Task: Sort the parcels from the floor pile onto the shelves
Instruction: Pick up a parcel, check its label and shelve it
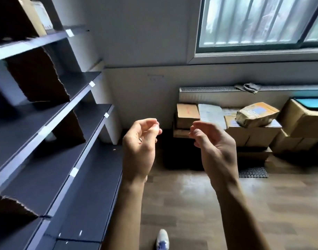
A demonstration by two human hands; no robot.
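**Both hands empty, pile ahead-right**

Left hand (138, 148) & right hand (214, 147) are raised side by side, palms facing each other, apart. Fingers (151, 123) loosely curled on both, holding nothing.

Parcel pile (244, 134) sits on the floor (190, 204) against the far wall, under the radiator (208, 94), i.e. ahead and to the right of the hands, well apart. Right hand looks nearer. Top item is a tape-wrapped parcel (257, 114) resting on the stacked boxes, long axis approx. left-right, right end tipped up a bit. Prob. the easiest first pick; needs a step fwd and a reach down.

Shelves (93, 159) run along the left, split into bays by cardboard dividers (37, 74). Near bays on the lower shelves look bare; upper bays at the left edge hold pale items, too blurred to ID. Big carton (302, 121) at the pile's right end is open, w/ something teal (311, 102) inside, can't tell what.
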